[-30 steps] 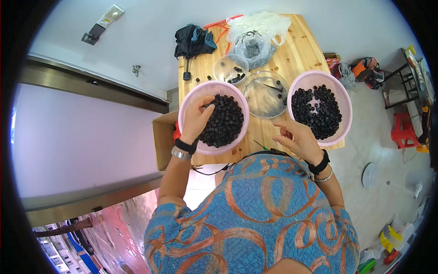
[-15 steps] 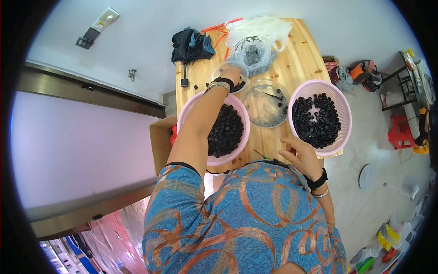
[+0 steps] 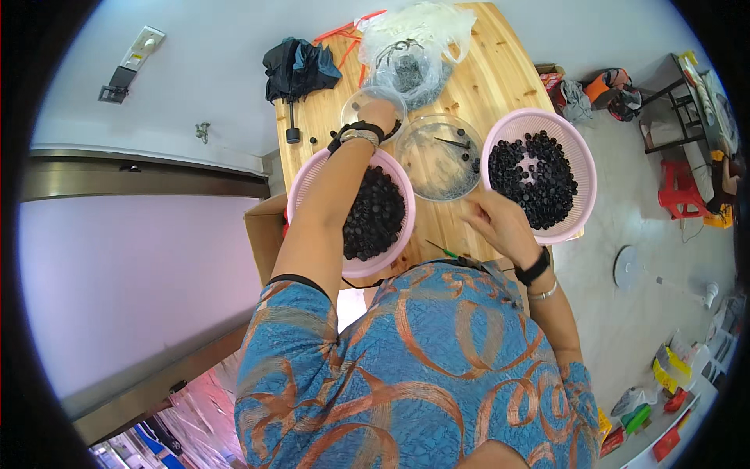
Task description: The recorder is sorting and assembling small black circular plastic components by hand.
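Observation:
My left arm stretches over the left pink basket point(image 3: 296, 183), which is full of small black caps point(image 3: 376, 215). My left hand point(image 3: 378, 114) is down at a small clear bowl point(image 3: 349, 109); its fingers are hidden. Near the table's front, my right hand point(image 3: 501, 225) hovers with loosely bent fingers apart and nothing visible in them. Just beyond it lies a wide clear round dish point(image 3: 426, 160) with tweezers point(image 3: 451, 142), a few black caps and small pale bits. A second pink basket point(image 3: 584, 168) stands to the right, holding more black caps point(image 3: 539, 187).
A folded dark umbrella point(image 3: 301, 70) lies at the far left of the wooden table point(image 3: 500, 66). Clear plastic bags point(image 3: 414, 47) fill the far middle. A green-handled tool point(image 3: 445, 250) sits by the front edge. Right of the table is a red stool point(image 3: 680, 190).
My right hand has moved slightly up and left, toward the clear dish. My left hand stays at the small bowl. The whole view has shifted a little.

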### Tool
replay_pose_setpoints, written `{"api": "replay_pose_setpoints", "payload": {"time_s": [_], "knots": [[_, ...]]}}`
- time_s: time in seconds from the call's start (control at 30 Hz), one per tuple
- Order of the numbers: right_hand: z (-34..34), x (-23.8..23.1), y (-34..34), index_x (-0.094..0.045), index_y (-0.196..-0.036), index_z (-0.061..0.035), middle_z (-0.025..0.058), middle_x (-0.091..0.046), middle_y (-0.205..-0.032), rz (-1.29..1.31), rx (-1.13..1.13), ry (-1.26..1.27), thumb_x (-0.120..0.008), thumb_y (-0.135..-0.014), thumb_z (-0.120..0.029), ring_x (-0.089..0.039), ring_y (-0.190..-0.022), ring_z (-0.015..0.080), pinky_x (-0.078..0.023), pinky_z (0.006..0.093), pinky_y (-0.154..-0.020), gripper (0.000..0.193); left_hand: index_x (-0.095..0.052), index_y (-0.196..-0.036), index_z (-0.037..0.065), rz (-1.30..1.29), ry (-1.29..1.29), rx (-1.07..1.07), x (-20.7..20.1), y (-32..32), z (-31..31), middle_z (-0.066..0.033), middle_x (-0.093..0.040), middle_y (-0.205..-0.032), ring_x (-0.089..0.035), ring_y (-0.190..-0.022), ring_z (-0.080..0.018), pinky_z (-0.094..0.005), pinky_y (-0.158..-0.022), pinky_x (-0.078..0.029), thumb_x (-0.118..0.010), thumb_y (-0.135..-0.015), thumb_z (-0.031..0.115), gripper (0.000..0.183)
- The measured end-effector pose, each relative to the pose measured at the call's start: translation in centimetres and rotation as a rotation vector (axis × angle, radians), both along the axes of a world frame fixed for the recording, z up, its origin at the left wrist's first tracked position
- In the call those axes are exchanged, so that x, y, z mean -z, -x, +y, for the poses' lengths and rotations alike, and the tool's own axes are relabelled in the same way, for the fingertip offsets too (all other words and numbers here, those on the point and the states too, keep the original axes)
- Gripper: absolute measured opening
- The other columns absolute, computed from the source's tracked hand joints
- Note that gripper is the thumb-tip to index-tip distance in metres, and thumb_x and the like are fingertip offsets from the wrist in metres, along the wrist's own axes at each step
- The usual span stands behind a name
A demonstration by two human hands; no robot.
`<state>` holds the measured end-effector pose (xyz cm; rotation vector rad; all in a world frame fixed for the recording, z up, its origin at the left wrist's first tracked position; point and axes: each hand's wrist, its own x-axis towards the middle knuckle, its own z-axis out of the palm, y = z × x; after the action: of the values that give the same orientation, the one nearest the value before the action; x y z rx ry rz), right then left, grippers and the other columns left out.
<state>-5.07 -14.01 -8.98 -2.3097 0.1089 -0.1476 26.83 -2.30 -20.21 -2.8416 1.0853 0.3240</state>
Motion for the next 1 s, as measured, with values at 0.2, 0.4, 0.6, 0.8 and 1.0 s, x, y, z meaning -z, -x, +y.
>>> {"api": "replay_pose_setpoints", "payload": {"time_s": [0.2,0.4,0.6,0.8,1.0], "knots": [[0.8,4.0,-8.2,-0.062,-0.085,-0.0039,0.0139,-0.061,-0.077,0.108,-0.108,0.456,-0.056,-0.078,-0.017,-0.061,-0.074,0.0302,-0.049,0.0391,-0.063,0.016,-0.063,-0.093,0.003,0.591,0.658,-0.17,-3.9,0.9,2.0,-0.012,-0.065,-0.089,-0.064,-0.075,-0.0204,-0.0303,-0.069,-0.051,-0.055,-0.078,0.01,0.019],[2.7,8.7,-13.1,-0.066,-0.077,-0.0037,0.018,-0.065,-0.08,0.287,-0.29,0.712,-0.049,-0.078,-0.011,-0.065,-0.074,0.0309,-0.051,0.0404,-0.061,0.019,-0.049,-0.11,-0.001,1.342,1.386,-0.492,-9.7,8.2,6.5,-0.0128,-0.06,-0.1,-0.061,-0.08,-0.0151,-0.0241,-0.072,-0.052,-0.048,-0.084,-0.002,0.025],[3.1,11.2,-13.6,-0.067,-0.076,-0.0042,0.018,-0.065,-0.079,0.245,-0.289,0.744,-0.05,-0.077,-0.009,-0.064,-0.074,0.0325,-0.051,0.039,-0.063,0.017,-0.053,-0.106,0.0,1.505,1.57,-0.591,-10.6,14.4,11.4,-0.0132,-0.061,-0.098,-0.062,-0.08,-0.0145,-0.0233,-0.069,-0.053,-0.051,-0.086,0.001,0.02],[1.6,10.2,-13.7,-0.066,-0.079,-0.0007,0.0176,-0.065,-0.078,0.26,-0.145,0.534,-0.053,-0.078,-0.01,-0.064,-0.068,0.0274,-0.051,0.036,-0.06,0.016,-0.056,-0.105,0.002,1.52,1.698,-0.641,-11.8,18.2,12.8,-0.0109,-0.062,-0.095,-0.062,-0.079,-0.0135,-0.0222,-0.069,-0.053,-0.053,-0.087,0.003,0.018],[0.8,2.4,-8.9,-0.061,-0.078,0.0003,0.0046,-0.061,-0.073,0.163,-0.001,-0.695,-0.068,-0.075,-0.009,-0.056,-0.064,0.0095,-0.048,0.0224,-0.059,0.012,-0.055,-0.107,0.003,1.403,1.796,-0.496,-13.8,20.9,10.9,-0.0113,-0.062,-0.1,-0.061,-0.08,-0.0121,-0.0213,-0.067,-0.052,-0.053,-0.087,0.003,0.02]]}}
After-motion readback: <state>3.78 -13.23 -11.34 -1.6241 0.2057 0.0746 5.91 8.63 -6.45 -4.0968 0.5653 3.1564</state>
